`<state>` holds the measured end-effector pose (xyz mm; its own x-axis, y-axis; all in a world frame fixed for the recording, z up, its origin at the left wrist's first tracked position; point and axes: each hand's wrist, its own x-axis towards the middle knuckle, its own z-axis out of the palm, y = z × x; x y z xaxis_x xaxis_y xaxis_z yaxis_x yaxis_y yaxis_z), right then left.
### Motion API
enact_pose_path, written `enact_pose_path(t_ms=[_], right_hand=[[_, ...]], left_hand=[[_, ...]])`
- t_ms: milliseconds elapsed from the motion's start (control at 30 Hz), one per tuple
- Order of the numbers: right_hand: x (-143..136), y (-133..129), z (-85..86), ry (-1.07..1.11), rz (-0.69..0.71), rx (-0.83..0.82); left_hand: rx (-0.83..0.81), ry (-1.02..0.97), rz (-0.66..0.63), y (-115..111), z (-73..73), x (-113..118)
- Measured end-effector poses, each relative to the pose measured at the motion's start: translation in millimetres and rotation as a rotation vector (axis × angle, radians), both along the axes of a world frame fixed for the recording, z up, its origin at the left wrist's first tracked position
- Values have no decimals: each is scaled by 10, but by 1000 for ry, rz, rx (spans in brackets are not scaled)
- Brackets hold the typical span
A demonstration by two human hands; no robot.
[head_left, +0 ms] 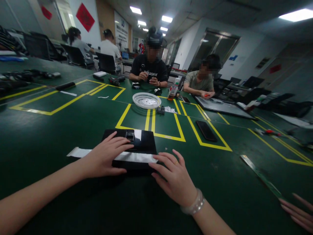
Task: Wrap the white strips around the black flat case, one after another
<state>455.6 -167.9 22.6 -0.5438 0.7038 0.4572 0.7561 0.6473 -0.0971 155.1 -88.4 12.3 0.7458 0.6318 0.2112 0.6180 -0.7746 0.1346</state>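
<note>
A flat black case [146, 140] lies on the green table [80, 199] in front of me. A long white strip [137, 157] crosses it and sticks out past its left side. My left hand [105, 156] lies over the left part of the case and the strip, fingers spread, its fingertips near a small dark square piece [130, 135]. Beside that piece is a small white patch [137, 134]. My right hand [172, 174] has its fingers apart, the fingertips touching the strip's right end at the case's edge.
Ahead are a white basket [146, 100], a black phone [206, 130], a bottle [173, 90] and yellow tape lines. Two people sit across the table. At the right, another person's hand [297, 209] is by a long ruler-like strip [261, 176].
</note>
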Motion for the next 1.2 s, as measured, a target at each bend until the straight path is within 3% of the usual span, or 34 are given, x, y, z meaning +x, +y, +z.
enact_pose_path(t_ms=[233,433,633,800,1033,1200], right_hand=[[21,12,-19,-23,18,-66],[28,19,-39,-30,40,-104],[18,23,-49,-44,39,-131],[23,24,-60,-53,41,-142],[20,29,-59,-57,37,-145],[12,21,-56,-53,38,-133]], left_hand=[[140,79,435,514,53,-706],[19,189,773,783,35,-1319],[-111,233,975,861,5,-1666],[-245,221,1023,897,-22,-1748],[-243,167,1016,833,-29,-1562],[-200,121,848,751,-3,-1292]])
